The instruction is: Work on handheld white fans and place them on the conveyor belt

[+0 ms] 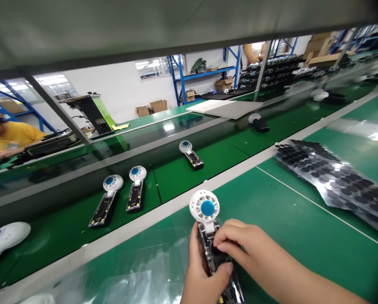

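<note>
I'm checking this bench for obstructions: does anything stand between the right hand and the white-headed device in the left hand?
Nothing visible does. The right hand has its fingertips at the device, just below the white head. The left hand holds it, thumb lower down. Whether a dark piece lies under those fingertips is hard to tell.

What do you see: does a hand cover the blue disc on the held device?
No, the blue disc shows whole, with the left hand and right hand below it.

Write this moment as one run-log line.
Left hand: holds small fan | Right hand: at fan's dark body | Right side: black-disc sheets on table | Beyond: more fans on belt
</note>
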The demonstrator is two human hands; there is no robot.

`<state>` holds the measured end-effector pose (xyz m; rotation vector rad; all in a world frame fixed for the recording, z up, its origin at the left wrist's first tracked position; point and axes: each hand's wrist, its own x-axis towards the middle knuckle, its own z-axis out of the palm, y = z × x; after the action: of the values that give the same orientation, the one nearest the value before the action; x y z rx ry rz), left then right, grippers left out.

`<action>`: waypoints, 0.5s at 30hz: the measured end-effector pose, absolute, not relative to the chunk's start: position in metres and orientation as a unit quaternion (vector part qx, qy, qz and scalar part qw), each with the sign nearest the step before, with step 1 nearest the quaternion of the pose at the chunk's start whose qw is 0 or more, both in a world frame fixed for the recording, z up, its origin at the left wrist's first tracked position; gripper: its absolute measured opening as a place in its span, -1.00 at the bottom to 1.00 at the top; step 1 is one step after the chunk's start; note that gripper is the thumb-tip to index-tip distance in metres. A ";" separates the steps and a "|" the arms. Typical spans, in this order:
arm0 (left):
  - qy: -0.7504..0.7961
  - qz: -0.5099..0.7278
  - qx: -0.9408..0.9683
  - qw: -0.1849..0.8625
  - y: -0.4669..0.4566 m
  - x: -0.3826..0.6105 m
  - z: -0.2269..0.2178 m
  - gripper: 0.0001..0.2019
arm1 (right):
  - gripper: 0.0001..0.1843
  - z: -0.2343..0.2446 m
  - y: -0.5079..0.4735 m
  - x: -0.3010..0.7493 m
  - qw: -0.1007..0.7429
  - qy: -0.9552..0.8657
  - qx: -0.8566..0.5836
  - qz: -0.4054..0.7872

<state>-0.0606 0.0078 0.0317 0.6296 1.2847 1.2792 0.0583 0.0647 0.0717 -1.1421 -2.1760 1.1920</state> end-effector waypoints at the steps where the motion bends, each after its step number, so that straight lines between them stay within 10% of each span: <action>1: 0.548 0.543 0.267 0.577 0.008 -0.060 0.033 -0.08 | -0.79 0.071 0.065 0.058 0.203 -0.781 -0.408 0.427; 15: 0.538 0.554 0.232 0.591 0.008 -0.058 0.028 -0.01 | -0.77 0.062 0.058 0.057 0.225 -0.854 -0.360 0.300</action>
<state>-0.0585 0.0080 0.0275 0.5392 1.2527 1.2891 0.0575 0.0581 0.0618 -0.9921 -2.3560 0.8279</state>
